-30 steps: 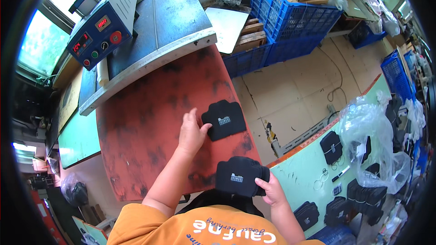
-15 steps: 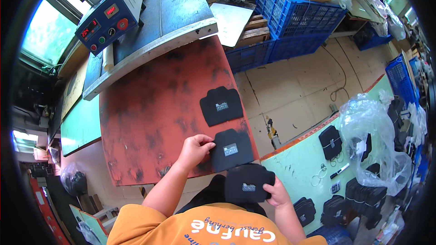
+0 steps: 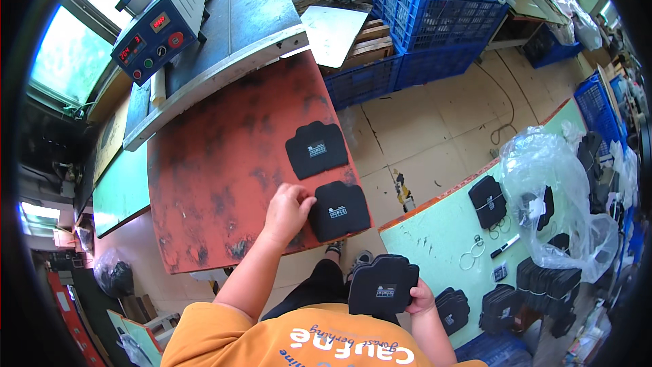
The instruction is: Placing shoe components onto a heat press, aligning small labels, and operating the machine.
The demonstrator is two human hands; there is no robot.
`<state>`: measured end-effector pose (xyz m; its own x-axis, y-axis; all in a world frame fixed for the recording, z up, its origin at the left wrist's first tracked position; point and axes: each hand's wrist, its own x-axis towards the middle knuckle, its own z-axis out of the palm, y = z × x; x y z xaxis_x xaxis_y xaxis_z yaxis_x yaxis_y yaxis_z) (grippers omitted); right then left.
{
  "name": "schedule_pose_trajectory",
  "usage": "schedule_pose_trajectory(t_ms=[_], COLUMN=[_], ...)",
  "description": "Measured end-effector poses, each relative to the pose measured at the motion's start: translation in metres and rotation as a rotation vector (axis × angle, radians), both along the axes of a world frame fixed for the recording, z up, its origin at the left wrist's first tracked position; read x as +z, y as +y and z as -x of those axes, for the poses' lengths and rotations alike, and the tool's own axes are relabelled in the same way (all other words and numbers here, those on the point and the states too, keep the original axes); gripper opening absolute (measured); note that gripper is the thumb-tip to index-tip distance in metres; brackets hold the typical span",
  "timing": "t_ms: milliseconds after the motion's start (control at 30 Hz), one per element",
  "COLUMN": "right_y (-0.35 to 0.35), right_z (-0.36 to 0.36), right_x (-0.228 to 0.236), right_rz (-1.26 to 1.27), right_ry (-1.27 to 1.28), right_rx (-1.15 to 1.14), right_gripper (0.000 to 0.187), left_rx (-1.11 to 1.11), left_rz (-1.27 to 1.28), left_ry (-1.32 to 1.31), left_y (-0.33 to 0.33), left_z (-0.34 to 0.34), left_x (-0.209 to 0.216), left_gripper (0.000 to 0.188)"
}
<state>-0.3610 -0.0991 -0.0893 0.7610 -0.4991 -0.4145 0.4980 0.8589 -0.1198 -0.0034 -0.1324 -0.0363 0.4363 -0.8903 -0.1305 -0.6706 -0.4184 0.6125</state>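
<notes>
My left hand is over the red tabletop, thumb and fingers bent and slightly apart. Its fingertips are by the left edge of a flat black pad, notched at the corners and bearing a small pale print. A similar black pad lies just beyond it on the red surface. Close to my body, my right hand grips a stack of black pads by the right edge, print facing up. How many pads are in that stack I cannot tell.
A blue-and-white press machine with lit displays stands at the far left. On the pale green table at right are banded black stacks, a marker and clear plastic bags. Blue crates stand beyond the floor.
My left fingers have loosened from the near pad's edge. My right hand has moved its stack nearer to me and slightly right, clear of the pad on the red table. The view has shifted slightly.
</notes>
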Motion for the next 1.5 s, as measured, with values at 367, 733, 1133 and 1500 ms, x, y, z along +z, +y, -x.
schedule_pose_trajectory(t_ms=[367, 733, 1133, 1500], right_y=[-0.005, -0.014, -0.013, 0.001], right_z=[-0.009, -0.026, -0.102, -0.131], right_x=[0.003, 0.014, 0.046, 0.017], right_rz=[-0.046, -0.022, 0.012, -0.108], right_ry=[0.027, 0.038, 0.115, -0.123], right_rx=[-0.052, -0.020, 0.082, 0.271], right_gripper=[0.063, 0.062, 0.055, 0.048], left_rx=[-0.098, -0.102, 0.199, 0.563], left_rz=[0.132, 0.161, -0.019, 0.289], left_ry=[-0.239, -0.185, 0.740, 0.559], left_y=[-0.068, -0.045, 0.098, 0.059], left_z=[-0.054, -0.047, 0.021, -0.136], left_x=[-0.010, -0.004, 0.038, -0.005], left_gripper=[0.055, 0.055, 0.015, 0.007])
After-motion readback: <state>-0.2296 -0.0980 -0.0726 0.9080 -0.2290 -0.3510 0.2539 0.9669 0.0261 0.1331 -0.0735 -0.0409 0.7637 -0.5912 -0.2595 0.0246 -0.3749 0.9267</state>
